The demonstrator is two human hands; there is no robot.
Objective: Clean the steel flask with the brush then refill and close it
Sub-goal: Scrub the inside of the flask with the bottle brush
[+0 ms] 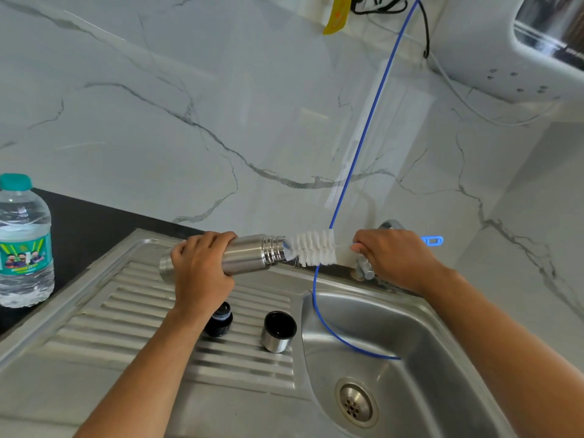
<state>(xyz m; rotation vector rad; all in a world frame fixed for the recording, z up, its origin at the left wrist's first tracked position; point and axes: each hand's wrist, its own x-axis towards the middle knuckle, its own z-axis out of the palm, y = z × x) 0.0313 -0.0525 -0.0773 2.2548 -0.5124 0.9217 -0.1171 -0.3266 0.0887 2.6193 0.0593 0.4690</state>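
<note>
Steel flask held on its side above the ribbed draining board, mouth pointing right toward the sink basin; your left hand wraps its middle, fingers curled over the top and clamped on the body. The brush sits at the mouth with only its tip entering, most of the white bristles outside; your right hand pinches the thin handle, fingers closed together on it. Risks, as judged: the flask is smooth and likely wet, so a hard push along its axis could slide it back through your left grip; the wire handle may bow if you drive the full bristle head through the narrow neck off-line. The blue tube hangs just behind the brush (contact cannot be told) and could snag on a stroke. The stopper and the steel cup stand on the draining board under your left forearm; a dropped elbow would knock them toward the basin. Both forearms reach in from the near edge, wrists roughly level, hands facing each other across the mouth. The water bottle stands far left, capped.
</note>
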